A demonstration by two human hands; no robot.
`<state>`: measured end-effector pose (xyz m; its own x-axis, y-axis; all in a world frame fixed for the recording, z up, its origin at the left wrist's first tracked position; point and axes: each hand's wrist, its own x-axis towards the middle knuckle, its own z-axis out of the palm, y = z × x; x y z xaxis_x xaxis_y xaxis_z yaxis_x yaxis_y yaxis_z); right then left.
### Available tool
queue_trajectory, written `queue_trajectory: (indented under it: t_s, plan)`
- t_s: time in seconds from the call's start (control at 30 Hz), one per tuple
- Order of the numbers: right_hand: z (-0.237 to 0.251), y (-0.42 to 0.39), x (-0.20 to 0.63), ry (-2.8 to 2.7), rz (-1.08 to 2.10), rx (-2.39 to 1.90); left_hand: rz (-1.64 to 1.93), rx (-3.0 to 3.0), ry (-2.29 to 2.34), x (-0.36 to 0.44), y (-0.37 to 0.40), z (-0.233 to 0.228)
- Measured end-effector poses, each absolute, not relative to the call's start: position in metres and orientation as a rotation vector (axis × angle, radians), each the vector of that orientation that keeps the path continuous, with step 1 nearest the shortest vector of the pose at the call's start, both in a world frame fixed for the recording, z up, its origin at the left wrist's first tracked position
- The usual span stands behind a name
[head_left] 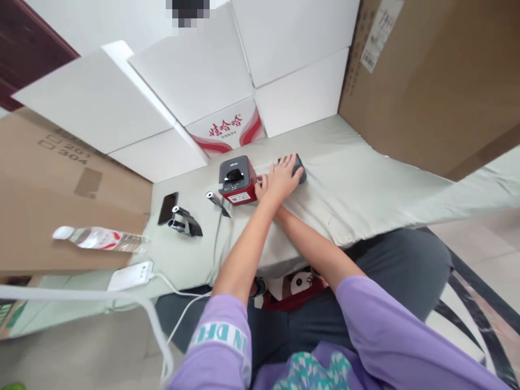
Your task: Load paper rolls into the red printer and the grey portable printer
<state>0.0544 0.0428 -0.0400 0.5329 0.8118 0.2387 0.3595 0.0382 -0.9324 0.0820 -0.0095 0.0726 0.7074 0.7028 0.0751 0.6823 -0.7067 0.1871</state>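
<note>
My forearms cross over the cloth-covered surface. My left hand [285, 177] reaches to the right and lies on a small dark block [300, 168], its fingers spread over the top. Just left of it, partly hidden behind the left wrist, my right hand [262, 187] has bent fingers against the right side of a red box-shaped device [242, 197] with a dark grey top. What those fingers hold, if anything, is hidden. A black part sits in a recess in the device's top, and a white label is on its front.
Left of the device are silver-and-black pieces [187, 223], another such piece [218, 203] and a dark phone [168, 208]. A water bottle [103, 239] and a white power strip [130, 275] with cables lie nearer. White boxes [298, 100] and brown cartons [430, 81] wall the back and sides.
</note>
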Motion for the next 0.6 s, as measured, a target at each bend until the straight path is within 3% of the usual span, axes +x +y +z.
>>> queue_trajectory:
  t_s: [0.13, 0.23, 0.4, 0.6]
  plan:
    - [-0.032, 0.034, 0.059, -1.214, 0.443, -1.628, 0.852, 2.541, 1.295, -0.002, -0.051, 0.053]
    - [-0.031, 0.03, 0.061, -1.139, 0.44, -1.606, 1.096, 2.358, 1.478, -0.082, -0.08, 0.029]
    - [-0.029, 0.029, 0.067, -1.057, 0.443, -1.506, 0.725, 2.362, 1.685, -0.175, -0.133, -0.016]
    - [-0.026, 0.028, 0.077, -1.026, 0.384, -1.53, 0.443, 2.494, 1.611, -0.201, -0.212, -0.053]
